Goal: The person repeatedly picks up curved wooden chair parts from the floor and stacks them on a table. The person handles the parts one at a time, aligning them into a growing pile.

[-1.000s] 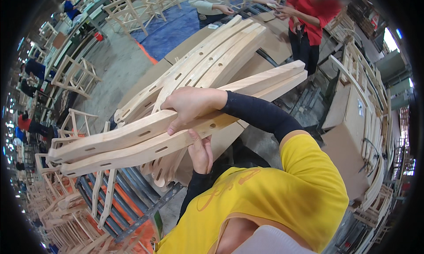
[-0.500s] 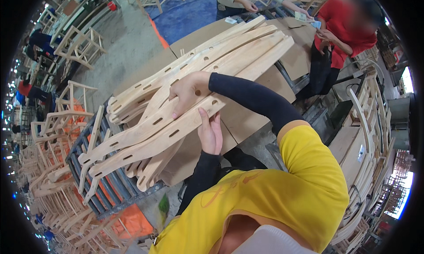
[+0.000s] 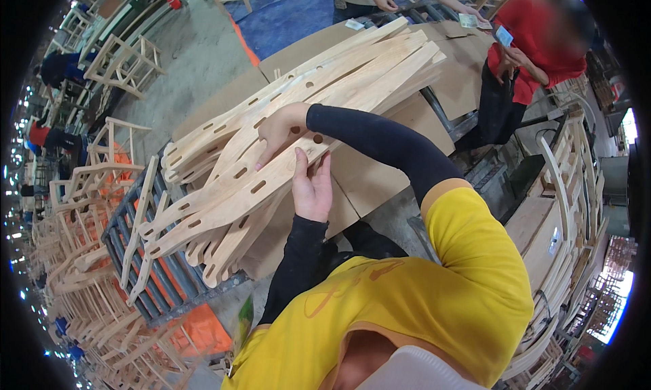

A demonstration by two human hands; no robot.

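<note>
Two long, pale wooden chair legs lie side by side on top of a pile, curved and cut with slots and round holes. My left hand (image 3: 312, 192) grips the near chair leg (image 3: 227, 200) at its near edge, thumb up and palm turned upward. Across the far chair leg (image 3: 224, 181) reaches my right hand (image 3: 280, 130), its thumb pressed on the upper face and its other fingers partly hidden behind the wood. More slotted chair legs (image 3: 366, 58) are stacked beneath and beyond.
Cardboard (image 3: 380, 176) covers part of a roller conveyor (image 3: 159, 292). At the far right a person in red (image 3: 525, 65) holds a blue paper note; another person's hand (image 3: 386, 2) shows beyond the pile. Chair frames (image 3: 88, 254) crowd the left, and wooden parts (image 3: 566, 180) stand at right.
The two top chair legs have shifted right and tilted, their left ends drawn inward. Both my hands have moved slightly left with them. Beyond, the two paper notes have come apart.
</note>
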